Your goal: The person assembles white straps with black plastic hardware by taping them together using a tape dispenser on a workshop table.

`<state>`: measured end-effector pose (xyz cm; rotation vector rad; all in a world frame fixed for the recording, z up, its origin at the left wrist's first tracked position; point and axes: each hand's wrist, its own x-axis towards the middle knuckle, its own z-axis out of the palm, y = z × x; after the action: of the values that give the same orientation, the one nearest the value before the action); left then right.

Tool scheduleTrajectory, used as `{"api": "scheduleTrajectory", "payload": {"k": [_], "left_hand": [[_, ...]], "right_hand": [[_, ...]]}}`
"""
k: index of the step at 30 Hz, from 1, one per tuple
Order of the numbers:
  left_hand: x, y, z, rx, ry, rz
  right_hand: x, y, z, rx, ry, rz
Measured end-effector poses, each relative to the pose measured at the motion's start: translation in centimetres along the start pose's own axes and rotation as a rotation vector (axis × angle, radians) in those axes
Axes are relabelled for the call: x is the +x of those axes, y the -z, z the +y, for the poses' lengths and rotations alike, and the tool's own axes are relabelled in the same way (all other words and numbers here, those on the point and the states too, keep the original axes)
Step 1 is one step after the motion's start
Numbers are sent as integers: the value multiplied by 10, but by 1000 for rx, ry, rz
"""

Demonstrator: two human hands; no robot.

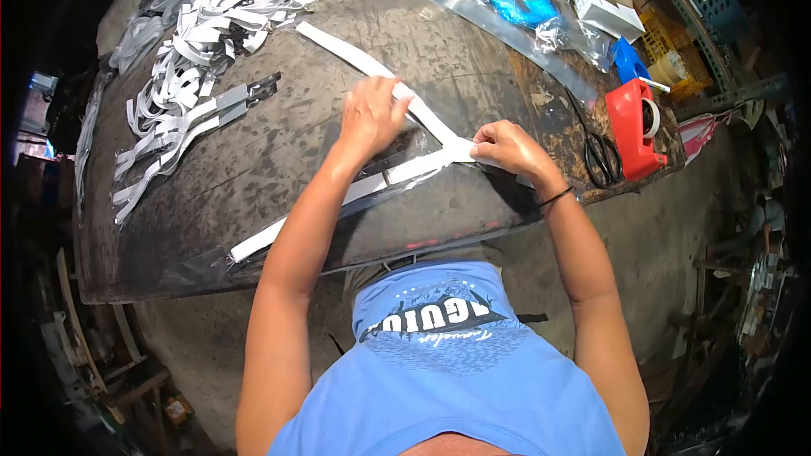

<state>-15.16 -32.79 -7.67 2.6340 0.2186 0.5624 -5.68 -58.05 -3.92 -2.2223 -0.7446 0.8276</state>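
Note:
A long white strap [346,57] lies slantwise over the dark worktop and bends near my right hand. My left hand [372,116] is closed on its upper length, fingers curled over the edge. At the bend, thumb and fingers of my right hand [511,150] pinch the strap. The lower length [262,240] runs back toward the near left edge, with clear plastic film [431,171] around part of it. My left forearm covers some of that length.
A heap of white straps [198,59] lies at the left of the worktop [203,219]. On the right are black scissors [602,159], a red tape dispenser [632,128] and a white box [606,4]. A clear plastic strip [490,27] crosses the far side.

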Motion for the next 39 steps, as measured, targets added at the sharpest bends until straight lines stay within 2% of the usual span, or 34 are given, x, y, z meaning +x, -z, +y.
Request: {"api": "scheduleTrajectory", "payload": {"k": [3,7,8,9,11,12,19,21,23,24,25,27,34,39], "left_hand": [[-33,10,25,-102,9,-256],[-45,24,36,-130,112,-421],[-52,19,30,-61,56,-330],[-61,14,24,-65,55,-329],[-76,8,14,167,-93,-28],[-80,11,12,154,-142,61],[-88,37,-5,169,-121,78],[-81,33,7,129,-103,69],[-73,21,23,-60,-63,105],[-71,16,28,-9,17,51],[-72,16,29,-11,16,52],[-77,19,30,171,96,36],[-142,55,-23,307,78,129],[-142,72,-36,316,96,80]], "right_hand": [[-2,3,-3,29,0,-28],[-3,6,-5,50,-18,-49],[-3,7,-5,43,-16,-43],[-4,7,-5,37,-15,-35],[-3,6,2,38,-3,-33],[-2,5,5,41,11,-33],[-2,4,5,27,9,-34],[-5,7,2,-1,26,-38],[-7,7,2,38,22,-42],[-7,8,2,81,21,-44],[-9,9,1,79,20,-42],[-11,13,2,93,42,-31],[-9,9,8,-45,38,-15],[-5,-2,8,-41,107,5]]}}
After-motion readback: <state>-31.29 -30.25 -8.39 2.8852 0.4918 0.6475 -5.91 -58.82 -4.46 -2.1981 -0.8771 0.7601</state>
